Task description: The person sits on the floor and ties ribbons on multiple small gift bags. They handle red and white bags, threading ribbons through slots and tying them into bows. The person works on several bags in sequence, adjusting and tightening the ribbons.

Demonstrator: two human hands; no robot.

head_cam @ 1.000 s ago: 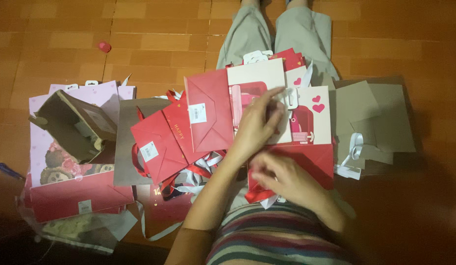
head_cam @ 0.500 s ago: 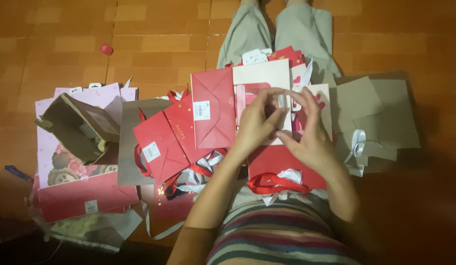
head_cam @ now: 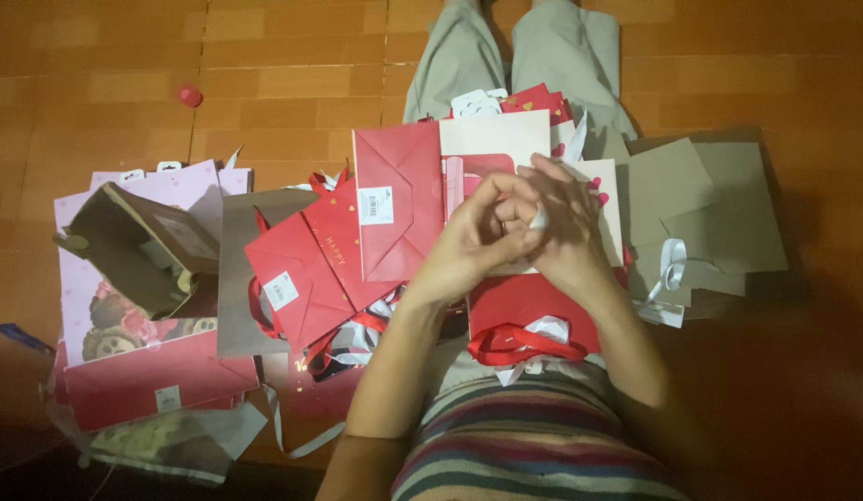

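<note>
left hand (head_cam: pixel 483 232) and right hand (head_cam: pixel 566 223) pinch white scrap (head_cam: pixel 539 219) | red gift bags (head_cam: pixel 394 209) around

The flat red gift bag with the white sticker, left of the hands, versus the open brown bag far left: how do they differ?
The red gift bag lies folded flat; the brown bag stands opened out, tipped on its side. The red gift bag carries a white sticker; none shows on the brown bag. The red gift bag lies beside the left hand; the brown bag rests farther off. Both are paper.

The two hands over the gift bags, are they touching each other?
Touching. The head view shows the left hand and right hand pressed together, fingers overlapping with no gap, above the white gift bag.
</note>
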